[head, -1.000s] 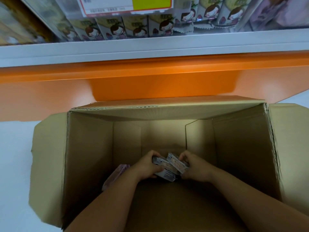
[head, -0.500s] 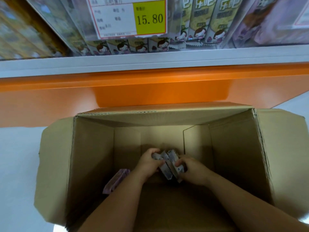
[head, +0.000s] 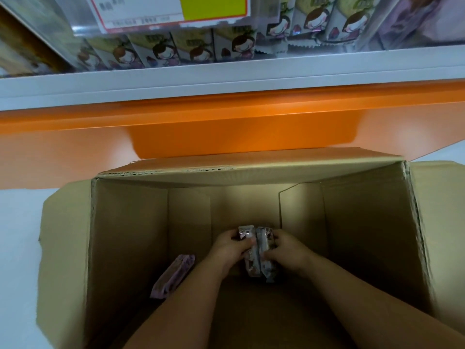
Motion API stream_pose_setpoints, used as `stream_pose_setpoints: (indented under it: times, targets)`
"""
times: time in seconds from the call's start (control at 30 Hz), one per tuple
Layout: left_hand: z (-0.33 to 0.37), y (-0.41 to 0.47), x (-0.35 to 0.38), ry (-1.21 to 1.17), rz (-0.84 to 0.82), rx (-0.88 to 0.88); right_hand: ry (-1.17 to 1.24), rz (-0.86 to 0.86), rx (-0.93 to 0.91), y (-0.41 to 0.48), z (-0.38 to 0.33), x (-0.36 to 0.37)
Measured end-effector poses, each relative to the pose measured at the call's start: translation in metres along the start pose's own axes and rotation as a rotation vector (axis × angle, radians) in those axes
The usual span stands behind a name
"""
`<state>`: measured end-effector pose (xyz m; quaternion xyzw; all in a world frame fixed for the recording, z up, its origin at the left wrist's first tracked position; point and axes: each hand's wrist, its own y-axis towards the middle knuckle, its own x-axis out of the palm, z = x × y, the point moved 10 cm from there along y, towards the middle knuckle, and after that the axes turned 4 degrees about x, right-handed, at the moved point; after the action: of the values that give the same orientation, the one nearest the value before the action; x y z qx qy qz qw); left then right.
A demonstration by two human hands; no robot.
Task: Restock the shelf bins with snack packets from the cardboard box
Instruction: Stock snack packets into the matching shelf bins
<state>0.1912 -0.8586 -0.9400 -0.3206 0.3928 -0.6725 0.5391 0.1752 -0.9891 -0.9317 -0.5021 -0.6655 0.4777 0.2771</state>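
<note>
Deep inside the cardboard box (head: 125,248), the left grip (head: 230,248) and right grip (head: 286,248) both clamp on upright snack packets (head: 254,258); a pink packet (head: 173,275) lies nearby.

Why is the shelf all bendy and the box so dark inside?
In the head view, the wide lens curves the white shelf edge; the walls of the cardboard box shade its floor, so the snack packets gripped by the left hand and right hand look dim.
</note>
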Motion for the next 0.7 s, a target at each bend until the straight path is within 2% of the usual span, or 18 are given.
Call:
stream_pose_setpoints:
  times: [0.2, 0.33, 0.53, 0.7]
  targets:
    - [0.002, -0.001, 0.004, 0.000, -0.024, -0.002, 0.133, -0.068, -0.084, -0.009, -0.017, 0.014]
    - [0.016, -0.009, 0.007, 0.018, -0.074, 0.026, 0.170, -0.046, -0.145, -0.018, -0.031, 0.004]
    - [0.061, -0.048, 0.016, 0.001, -0.179, 0.119, 0.198, 0.079, -0.228, -0.052, -0.055, -0.019]
    - [0.106, -0.107, 0.015, 0.066, -0.301, 0.242, 0.282, 0.040, -0.328, -0.103, -0.087, -0.030]
